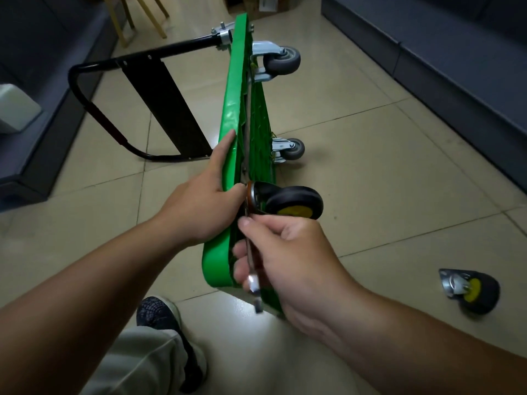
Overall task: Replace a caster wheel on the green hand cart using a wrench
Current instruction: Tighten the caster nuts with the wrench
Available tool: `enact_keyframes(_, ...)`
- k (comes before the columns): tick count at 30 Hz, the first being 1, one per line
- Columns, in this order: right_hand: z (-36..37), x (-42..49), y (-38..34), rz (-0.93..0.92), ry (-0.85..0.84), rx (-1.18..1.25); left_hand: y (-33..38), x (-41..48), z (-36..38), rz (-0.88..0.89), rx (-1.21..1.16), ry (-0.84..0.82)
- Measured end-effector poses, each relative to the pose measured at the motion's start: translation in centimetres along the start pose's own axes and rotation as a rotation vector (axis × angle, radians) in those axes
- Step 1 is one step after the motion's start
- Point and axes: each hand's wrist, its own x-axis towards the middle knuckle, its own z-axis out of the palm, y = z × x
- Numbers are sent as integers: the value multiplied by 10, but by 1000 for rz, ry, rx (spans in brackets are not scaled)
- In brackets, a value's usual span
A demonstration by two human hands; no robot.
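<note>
The green hand cart (235, 89) stands on its long edge on the tiled floor, underside facing right. My left hand (205, 198) grips its upper rim, index finger stretched along the edge. My right hand (288, 258) holds a metal wrench (253, 280) against the mount of a black caster with a yellow hub (293, 202) at the cart's near corner. A second black and yellow caster (470, 290) lies loose on the floor at the right. Two grey casters (282, 59) (293, 148) sit farther along the underside.
The cart's black folding handle (119, 109) lies out to the left on the floor. Dark sofas (427, 52) line both sides. Wooden chair legs (148, 18) stand at the back. My shoe (159, 315) is just below the cart's near end.
</note>
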Motion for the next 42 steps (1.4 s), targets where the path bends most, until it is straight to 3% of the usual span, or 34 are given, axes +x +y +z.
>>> enact_keyframes(3, -10, -13, 4, -74, 0, -112, -1, -1, -1, 7, -51, -16)
enact_keyframes(8, -59, 7, 38, -596, 112, -653, 1, -2, -1, -4, -84, -30)
enact_keyframes(10, -68, 21, 45, -726, 103, -790, 2, -3, -2, -3, -86, -36)
enact_keyframes(19, -78, 56, 71, -869, -76, -852, 1, -4, -2, -8, -65, -39)
enact_keyframes(26, -84, 59, 72, -813, -187, -1001, -4, 0, -1, 7, -9, -12)
enact_keyframes(30, -78, 44, 60, -797, -149, -1046, -4, 0, -2, 5, -1, -12)
enact_keyframes(36, -23, -10, 34, -286, -93, -498, -2, 0, -1, 0, -6, -3)
enact_keyframes(42, -1, -12, -1, 9, -34, -85, 2, 1, 0, -7, -11, -2)
